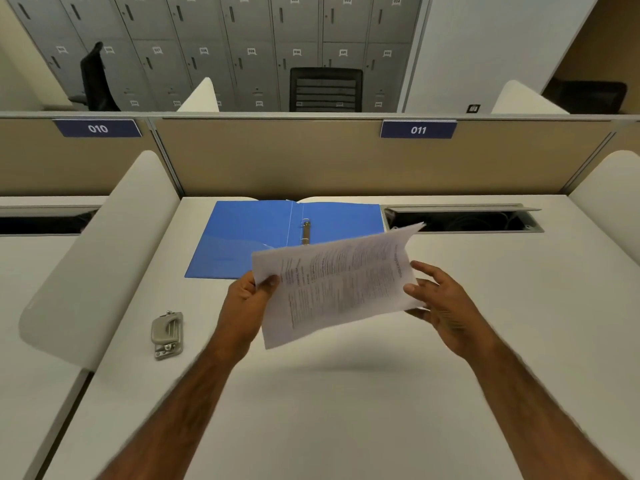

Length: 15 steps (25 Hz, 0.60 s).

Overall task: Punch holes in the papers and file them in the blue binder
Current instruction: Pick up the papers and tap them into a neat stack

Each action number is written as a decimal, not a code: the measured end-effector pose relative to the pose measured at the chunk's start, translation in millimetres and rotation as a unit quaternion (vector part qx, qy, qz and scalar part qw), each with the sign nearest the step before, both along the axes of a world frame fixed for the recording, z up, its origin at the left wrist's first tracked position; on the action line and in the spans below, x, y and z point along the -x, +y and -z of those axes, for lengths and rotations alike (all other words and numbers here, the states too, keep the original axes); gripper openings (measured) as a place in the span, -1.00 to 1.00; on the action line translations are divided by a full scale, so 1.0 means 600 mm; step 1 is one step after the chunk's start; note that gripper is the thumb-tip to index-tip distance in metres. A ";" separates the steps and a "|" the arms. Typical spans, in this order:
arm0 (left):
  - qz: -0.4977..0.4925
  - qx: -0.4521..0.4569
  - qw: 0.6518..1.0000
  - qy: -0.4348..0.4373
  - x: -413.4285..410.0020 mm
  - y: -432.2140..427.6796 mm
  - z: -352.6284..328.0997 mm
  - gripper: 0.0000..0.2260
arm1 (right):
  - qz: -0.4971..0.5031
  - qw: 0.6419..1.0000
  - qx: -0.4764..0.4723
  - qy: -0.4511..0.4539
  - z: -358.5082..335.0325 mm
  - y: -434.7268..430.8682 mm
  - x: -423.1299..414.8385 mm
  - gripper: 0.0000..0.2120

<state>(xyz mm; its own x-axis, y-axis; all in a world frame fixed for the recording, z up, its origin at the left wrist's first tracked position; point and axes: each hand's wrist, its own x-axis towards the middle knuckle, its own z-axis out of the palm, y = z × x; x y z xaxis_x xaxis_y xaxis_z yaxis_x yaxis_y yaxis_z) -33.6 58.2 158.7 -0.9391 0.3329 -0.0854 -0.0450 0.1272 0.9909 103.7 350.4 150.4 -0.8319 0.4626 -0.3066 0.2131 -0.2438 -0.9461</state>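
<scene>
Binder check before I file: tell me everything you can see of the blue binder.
The blue binder lies open and flat at the far middle of the white desk, its back edge by the partition. It looks like thin glossy plastic, and no sheets show in it. A metal ring mechanism stands along the spine; whether its rings are open cannot be told. The held papers hide its near right corner.

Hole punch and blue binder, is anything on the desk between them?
Nothing: in the head view, only bare white desk lies between the hole punch and the blue binder.
</scene>
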 end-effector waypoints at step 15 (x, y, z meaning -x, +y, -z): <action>-0.009 0.011 1.000 0.009 -0.012 -0.016 0.064 -0.83 | 0.001 0.994 -0.111 0.023 0.052 -0.055 0.015 -0.73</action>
<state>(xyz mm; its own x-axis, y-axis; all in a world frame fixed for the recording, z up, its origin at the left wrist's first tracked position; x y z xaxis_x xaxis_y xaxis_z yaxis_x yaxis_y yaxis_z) -26.3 48.8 120.4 -0.9465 0.3138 -0.0756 -0.0298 0.1483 0.9885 94.8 317.5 119.2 -0.8415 0.5166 -0.1582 0.1678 -0.0285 -0.9854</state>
